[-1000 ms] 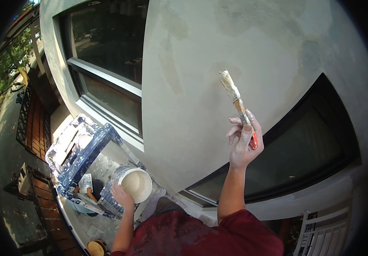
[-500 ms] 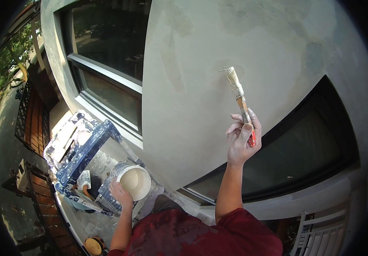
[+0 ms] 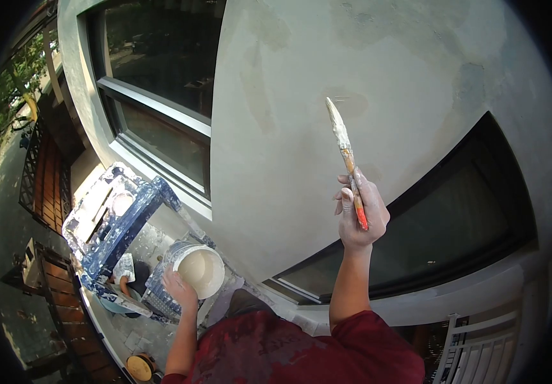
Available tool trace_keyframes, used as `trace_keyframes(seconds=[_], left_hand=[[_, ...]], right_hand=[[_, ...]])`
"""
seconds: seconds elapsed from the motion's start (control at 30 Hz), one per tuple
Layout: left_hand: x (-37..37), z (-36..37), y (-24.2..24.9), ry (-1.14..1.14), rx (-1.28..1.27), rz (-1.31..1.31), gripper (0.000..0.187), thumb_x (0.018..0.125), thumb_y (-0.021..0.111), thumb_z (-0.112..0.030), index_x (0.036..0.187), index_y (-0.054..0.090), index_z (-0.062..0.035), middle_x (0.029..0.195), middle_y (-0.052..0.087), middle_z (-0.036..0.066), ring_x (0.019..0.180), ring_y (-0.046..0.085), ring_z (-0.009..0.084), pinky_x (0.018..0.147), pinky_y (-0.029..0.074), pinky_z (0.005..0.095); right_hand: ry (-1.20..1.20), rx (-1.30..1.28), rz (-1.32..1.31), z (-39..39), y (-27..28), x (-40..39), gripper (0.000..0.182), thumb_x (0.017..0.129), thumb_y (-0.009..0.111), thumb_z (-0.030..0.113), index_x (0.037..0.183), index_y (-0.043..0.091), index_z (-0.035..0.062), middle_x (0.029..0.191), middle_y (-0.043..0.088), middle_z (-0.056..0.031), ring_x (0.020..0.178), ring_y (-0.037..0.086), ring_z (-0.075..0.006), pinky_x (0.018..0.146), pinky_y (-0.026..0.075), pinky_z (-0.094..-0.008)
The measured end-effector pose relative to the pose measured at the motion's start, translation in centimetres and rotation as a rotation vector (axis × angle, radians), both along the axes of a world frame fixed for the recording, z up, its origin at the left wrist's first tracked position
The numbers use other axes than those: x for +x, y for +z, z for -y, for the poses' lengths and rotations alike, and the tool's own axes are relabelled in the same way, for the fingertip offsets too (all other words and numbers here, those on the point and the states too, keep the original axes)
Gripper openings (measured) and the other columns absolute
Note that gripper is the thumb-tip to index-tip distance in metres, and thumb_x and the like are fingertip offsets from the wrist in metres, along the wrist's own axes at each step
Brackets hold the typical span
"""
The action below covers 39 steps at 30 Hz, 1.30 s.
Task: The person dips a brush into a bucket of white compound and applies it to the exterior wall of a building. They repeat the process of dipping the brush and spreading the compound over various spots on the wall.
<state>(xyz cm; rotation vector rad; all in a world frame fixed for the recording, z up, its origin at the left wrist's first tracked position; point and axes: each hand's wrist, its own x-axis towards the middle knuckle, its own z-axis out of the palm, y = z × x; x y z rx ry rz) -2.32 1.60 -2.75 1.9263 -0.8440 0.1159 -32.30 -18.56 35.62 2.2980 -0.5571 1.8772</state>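
Note:
My right hand (image 3: pixel 362 211) is closed round the handle of a paintbrush (image 3: pixel 348 157), which has a red end and white-coated bristles. The brush points up, its tip at a damp-looking patch on the grey wall (image 3: pixel 289 166). At the lower left, my left hand (image 3: pixel 180 288) grips the rim of a white bucket (image 3: pixel 217 272) that holds creamy white paint. Pale smears cover both hands.
A paint-spattered blue ladder (image 3: pixel 125 233) stands on the left, with part of another person's arm (image 3: pixel 125 287) below it. Windows (image 3: pixel 154 128) flank the wall, one at upper left, a dark one (image 3: pixel 449 224) at right. White railing (image 3: pixel 481 349) shows at lower right.
The brush has turned edge-on and its tip has shifted slightly left and up along the wall. My right hand has rotated with it. My left hand stays at the bucket.

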Motion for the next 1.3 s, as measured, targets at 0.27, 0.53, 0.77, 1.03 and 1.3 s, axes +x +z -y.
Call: trace_keyframes(seconds=[0.27,0.53,0.77,1.03,1.3], left_hand=[[0.1,0.0,0.1,-0.006,-0.011,0.014,0.043,0.113,0.041,-0.025,0.134,0.062,0.0052,0.135,0.063,0.027,0.125,0.055,0.0474,0.11,0.039,0.056],[0.3,-0.1,0.2,-0.002,0.003,-0.003,0.043,0.113,0.04,-0.025,0.134,0.063,0.005,0.135,0.063,0.027,0.126,0.056,0.047,0.109,0.039,0.0558],[0.7,-0.1,-0.2,-0.012,0.023,0.025,0.044,0.114,0.04,-0.026,0.134,0.063,0.0047,0.136,0.064,0.027,0.126,0.056,0.0469,0.109,0.039,0.0558],[0.4,-0.1,0.0,-0.008,0.015,0.007,0.044,0.113,0.04,-0.027,0.134,0.063,0.0049,0.136,0.064,0.027,0.127,0.055,0.0471,0.11,0.038,0.0559],[0.5,0.0,-0.5,-0.014,0.005,0.029,0.044,0.113,0.04,-0.026,0.135,0.063,0.0048,0.136,0.064,0.027,0.126,0.056,0.0475,0.11,0.039,0.0566]], right_hand=[[-0.208,-0.236,-0.278,-0.5,4.8,-1.1,0.048,0.074,0.082,-0.012,0.12,0.072,-0.0078,0.1,0.076,-0.0171,0.078,0.074,-0.0269,0.067,0.06,-0.0334],[-0.201,-0.367,-0.55,0.2,8.2,-2.1,0.053,0.068,0.083,-0.006,0.121,0.075,-0.001,0.095,0.071,-0.0057,0.08,0.069,-0.022,0.064,0.057,-0.0316],[-0.272,-0.368,-0.579,2.2,6.4,-2.4,0.052,0.071,0.083,-0.004,0.121,0.075,0.0029,0.098,0.07,-0.0052,0.085,0.068,-0.0217,0.064,0.058,-0.0316],[-0.27,-0.401,-0.573,2.1,6.0,-2.8,0.05,0.072,0.083,-0.002,0.121,0.075,0.0028,0.102,0.07,-0.0058,0.086,0.068,-0.0221,0.067,0.059,-0.0329],[-0.234,-0.373,-0.572,1.6,5.9,-2.7,0.052,0.069,0.084,0.0,0.12,0.076,0.0018,0.098,0.071,-0.0053,0.082,0.068,-0.0215,0.065,0.058,-0.0323]])
